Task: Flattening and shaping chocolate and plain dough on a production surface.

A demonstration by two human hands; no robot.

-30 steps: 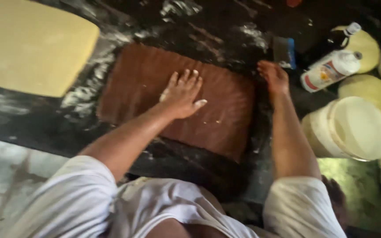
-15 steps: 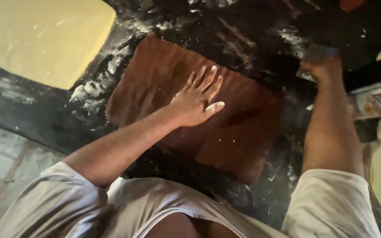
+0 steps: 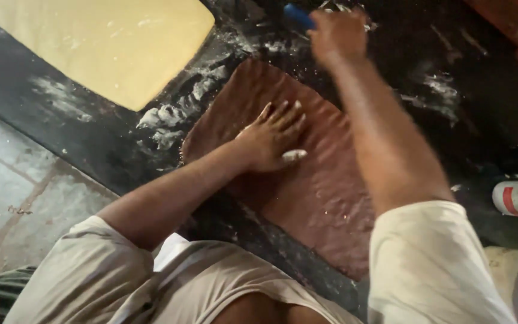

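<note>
**Brown dough sheet lay flattened, flour scattered around it**

Left of the brown dough sheet (image 3: 307,180) lay a pale yellow sheet (image 3: 109,42), already rolled flat. The left hand (image 3: 271,141) pressed the brown sheet, fingers spread and floured. Beyond its far edge, the right hand (image 3: 337,33) gripped a blue-handled tool (image 3: 298,15), fingers curled. The brown sheet looked spread but ridged, probably unfinished.

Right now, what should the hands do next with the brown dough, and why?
Probably bring the right hand and its blue-handled tool down to the brown dough sheet. The left hand already presses flat on it, and the tool sits just past the dough's far edge on the floury black counter.
</note>
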